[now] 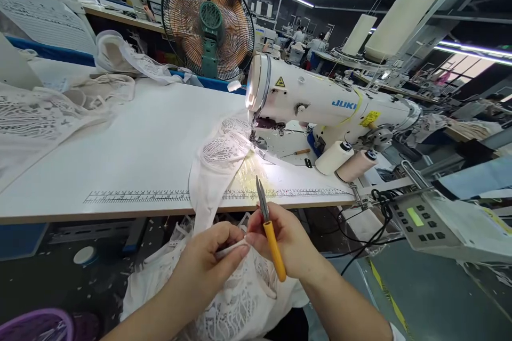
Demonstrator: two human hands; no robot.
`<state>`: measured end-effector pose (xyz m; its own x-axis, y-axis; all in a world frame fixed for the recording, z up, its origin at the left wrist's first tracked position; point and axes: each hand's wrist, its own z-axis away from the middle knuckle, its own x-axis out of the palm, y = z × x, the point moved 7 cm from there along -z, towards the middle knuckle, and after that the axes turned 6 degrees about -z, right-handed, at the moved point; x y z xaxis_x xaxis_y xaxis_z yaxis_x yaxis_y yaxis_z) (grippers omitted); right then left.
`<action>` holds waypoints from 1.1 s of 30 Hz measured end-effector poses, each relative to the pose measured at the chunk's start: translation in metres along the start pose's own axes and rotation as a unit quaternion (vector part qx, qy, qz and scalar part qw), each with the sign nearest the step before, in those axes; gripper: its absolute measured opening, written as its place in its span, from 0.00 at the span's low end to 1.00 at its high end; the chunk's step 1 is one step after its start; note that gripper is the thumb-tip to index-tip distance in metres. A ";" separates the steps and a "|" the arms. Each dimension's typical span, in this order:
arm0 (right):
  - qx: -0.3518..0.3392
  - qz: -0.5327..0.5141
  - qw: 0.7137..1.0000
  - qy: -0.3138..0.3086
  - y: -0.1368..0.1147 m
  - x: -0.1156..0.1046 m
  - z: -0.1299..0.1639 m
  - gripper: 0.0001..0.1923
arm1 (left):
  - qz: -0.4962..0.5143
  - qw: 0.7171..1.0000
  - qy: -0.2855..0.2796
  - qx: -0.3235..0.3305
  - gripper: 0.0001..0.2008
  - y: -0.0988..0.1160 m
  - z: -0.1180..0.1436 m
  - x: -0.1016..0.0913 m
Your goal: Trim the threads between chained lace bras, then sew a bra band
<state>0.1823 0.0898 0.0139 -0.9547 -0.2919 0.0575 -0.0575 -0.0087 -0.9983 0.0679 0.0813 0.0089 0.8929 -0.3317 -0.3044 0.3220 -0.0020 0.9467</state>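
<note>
My left hand (pixel 212 261) pinches the edge of a white lace bra (pixel 236 298) whose bulk lies in my lap. My right hand (pixel 288 240) meets it there, thumb and finger closed at the same edge. Across the right palm lie small scissors (pixel 273 245) with a yellow-orange handle, blades pointing up and away from me. Beyond the hands, another white lace piece (pixel 224 149) rests under the needle area of the white sewing machine (pixel 304 90), its tail hanging over the table's front edge. Whether the two pieces are joined is hidden by my hands.
A printed ruler (pixel 140 196) runs along the table's front edge. More lace pieces (pixel 48 112) lie at the left, and a fan (pixel 208 21) stands behind. Thread cones (pixel 334 157), a screwdriver (pixel 302 152) and a control box (pixel 424 224) are to the right. A purple basket (pixel 40 317) sits lower left.
</note>
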 end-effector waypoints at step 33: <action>0.222 -0.063 0.973 0.006 0.089 0.018 0.059 0.21 | 0.203 0.957 0.108 -0.177 0.07 -0.067 -0.001 -0.035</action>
<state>0.1767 0.0273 -0.0742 -0.9518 -0.2508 0.1767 -0.0447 -0.4565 -0.8886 0.0155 0.0937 -0.0439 0.9990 -0.0348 0.0294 -0.0122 0.4170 0.9088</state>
